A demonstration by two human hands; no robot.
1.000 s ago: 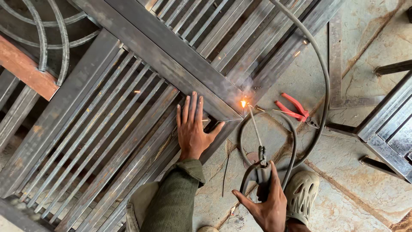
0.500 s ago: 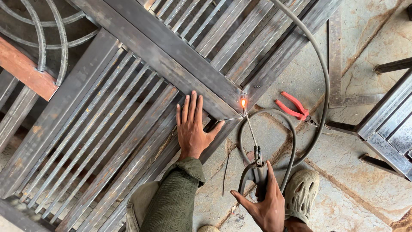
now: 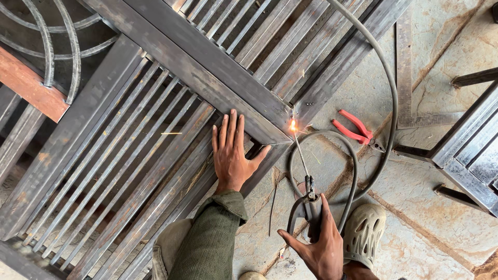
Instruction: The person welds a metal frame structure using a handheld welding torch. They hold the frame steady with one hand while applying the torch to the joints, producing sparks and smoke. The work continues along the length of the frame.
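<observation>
My left hand [image 3: 232,153] lies flat on the metal gate frame [image 3: 207,57], which rests on the floor [image 3: 446,31]. Right of it, my right hand [image 3: 321,249] holds the electrode holder [image 3: 310,199], its rod [image 3: 300,150] touching the frame's corner. Pliers [image 3: 358,128] lie on the floor further right, inside the cable [image 3: 386,83] loop, my shoe [image 3: 363,231] below them.

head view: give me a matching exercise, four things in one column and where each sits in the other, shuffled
Things:
1. red-handled pliers
2. left hand
3. right hand
4. glowing orange weld spark

Places:
A. flat on the grey steel bars of the gate frame
B. at the corner of the frame, at the tip of the thin welding rod
C. lying on the stone floor, right of the frame
D. wrapped round the black electrode holder, near the beige perforated clog

Pairs: 1-C, 2-A, 3-D, 4-B
</observation>
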